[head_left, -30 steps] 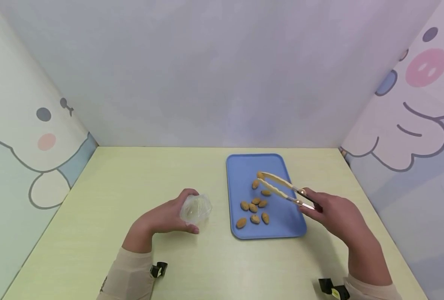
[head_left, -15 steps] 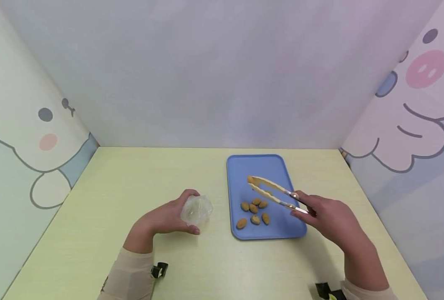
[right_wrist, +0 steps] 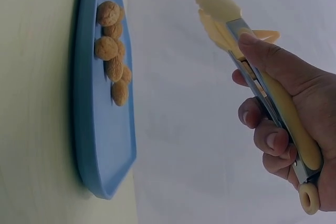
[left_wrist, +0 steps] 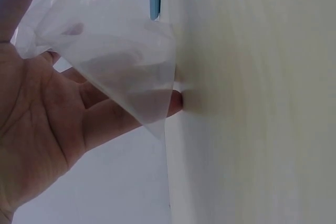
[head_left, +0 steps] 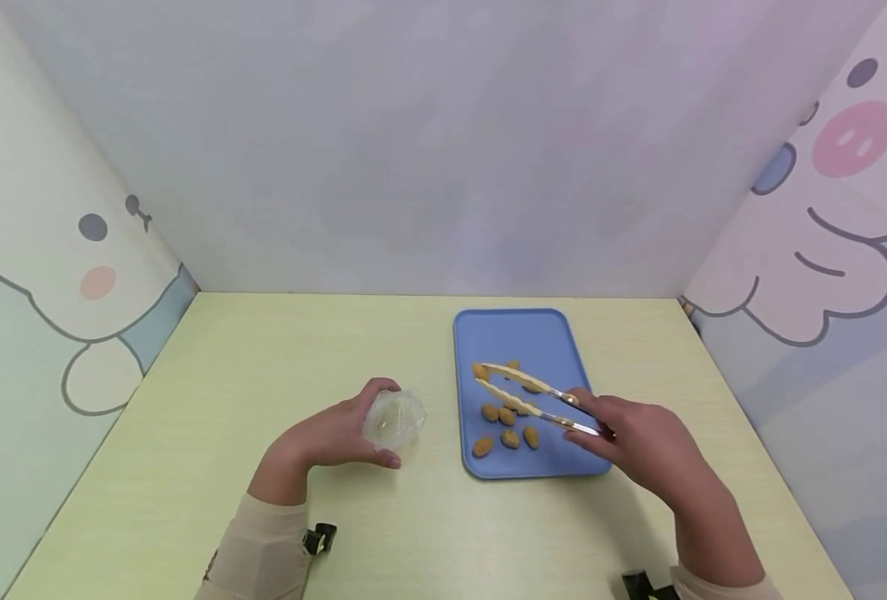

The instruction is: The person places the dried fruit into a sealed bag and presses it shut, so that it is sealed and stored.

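My left hand (head_left: pixel 338 431) holds a clear plastic bag (head_left: pixel 394 419), thumb and fingers spread around its side. In the left wrist view the see-through bag (left_wrist: pixel 118 56) lies across the fingers, its mouth spread. My right hand (head_left: pixel 648 442) grips a pair of food tongs (head_left: pixel 517 374) with cream tips and metal arms. At the tong tips, above the tray's left side, is a brown nut (head_left: pixel 478 372); the right wrist view does not show it. Several more nuts (head_left: pixel 507 417) lie on the blue tray (head_left: pixel 511 329), some partly behind the tongs.
The tray stands on a pale yellow table (head_left: pixel 301 342), right of the bag. A grey wall (head_left: pixel 428 167) rises behind, and side panels with cartoon animals flank the table.
My right hand has moved left and slightly down with the tongs, carrying the nut from the tray's middle to near its left edge. My left hand and the bag stay almost still.
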`<move>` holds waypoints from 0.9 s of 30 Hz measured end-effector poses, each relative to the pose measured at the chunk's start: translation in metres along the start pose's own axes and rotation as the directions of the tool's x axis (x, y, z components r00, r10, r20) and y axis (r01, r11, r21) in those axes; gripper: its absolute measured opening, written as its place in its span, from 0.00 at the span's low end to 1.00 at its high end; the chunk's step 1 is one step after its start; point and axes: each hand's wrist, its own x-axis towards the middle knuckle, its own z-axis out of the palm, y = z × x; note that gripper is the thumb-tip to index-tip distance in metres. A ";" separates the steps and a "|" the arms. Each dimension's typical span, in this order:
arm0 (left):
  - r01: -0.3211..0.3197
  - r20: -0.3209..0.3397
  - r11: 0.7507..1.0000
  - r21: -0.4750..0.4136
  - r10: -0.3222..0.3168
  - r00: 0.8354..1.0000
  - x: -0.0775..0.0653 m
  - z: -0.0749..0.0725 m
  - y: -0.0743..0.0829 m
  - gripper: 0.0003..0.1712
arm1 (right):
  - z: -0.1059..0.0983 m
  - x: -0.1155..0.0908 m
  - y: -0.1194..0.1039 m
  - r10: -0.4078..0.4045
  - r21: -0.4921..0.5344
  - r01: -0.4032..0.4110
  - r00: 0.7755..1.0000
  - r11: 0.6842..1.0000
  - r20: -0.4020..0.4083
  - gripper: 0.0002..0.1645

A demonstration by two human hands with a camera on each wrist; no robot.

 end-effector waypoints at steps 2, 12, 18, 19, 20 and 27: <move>-0.002 -0.001 1.000 0.000 0.002 1.000 0.000 0.000 0.000 0.57 | 0.002 0.000 -0.002 -0.013 0.004 0.013 1.000 1.000 -0.011 0.23; 0.001 -0.012 1.000 0.011 -0.001 1.000 0.001 0.001 0.000 0.56 | 0.005 0.003 -0.015 -0.056 0.006 0.056 0.998 0.998 0.006 0.28; 0.004 -0.014 1.000 0.009 -0.004 1.000 0.002 0.002 0.001 0.56 | 0.008 0.004 -0.022 -0.092 0.002 0.092 0.996 0.996 0.001 0.29; 0.004 -0.013 1.000 0.008 -0.004 1.000 0.002 0.002 0.001 0.56 | 0.009 0.004 -0.023 -0.099 0.001 0.099 0.995 0.995 -0.002 0.29; 0.005 -0.011 1.000 0.008 -0.005 1.000 0.002 0.002 0.001 0.56 | 0.009 0.005 -0.024 -0.107 0.000 0.107 0.994 0.994 -0.007 0.29; 0.015 0.003 1.000 0.009 -0.015 1.000 0.001 0.002 0.003 0.57 | 0.014 0.007 -0.031 -0.151 0.003 0.151 0.988 0.989 -0.034 0.30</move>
